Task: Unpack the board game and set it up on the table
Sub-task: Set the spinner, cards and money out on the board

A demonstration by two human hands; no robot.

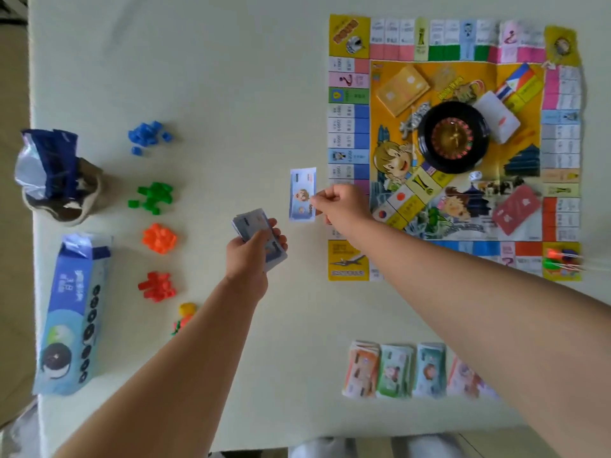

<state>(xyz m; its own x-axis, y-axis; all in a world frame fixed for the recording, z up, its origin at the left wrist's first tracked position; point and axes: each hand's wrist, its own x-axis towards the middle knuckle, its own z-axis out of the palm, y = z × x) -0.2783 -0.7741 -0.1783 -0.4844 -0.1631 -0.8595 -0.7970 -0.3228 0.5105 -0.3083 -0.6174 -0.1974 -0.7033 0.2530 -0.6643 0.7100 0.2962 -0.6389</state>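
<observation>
Right hand pinches blue note, perhaps touching the pale table

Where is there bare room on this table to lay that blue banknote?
Bare table lies between the blue pieces and the board. Another patch sits left of the money stacks. The board and the side by the snack box are crowded.

Blue, green, orange and red piece piles; yellow-centred board bordered with coloured squares.

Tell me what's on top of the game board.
A roulette wheel, a yellow deck, a white deck, a red deck, a die, coloured tokens at a corner. The right forearm covers some near squares.
</observation>
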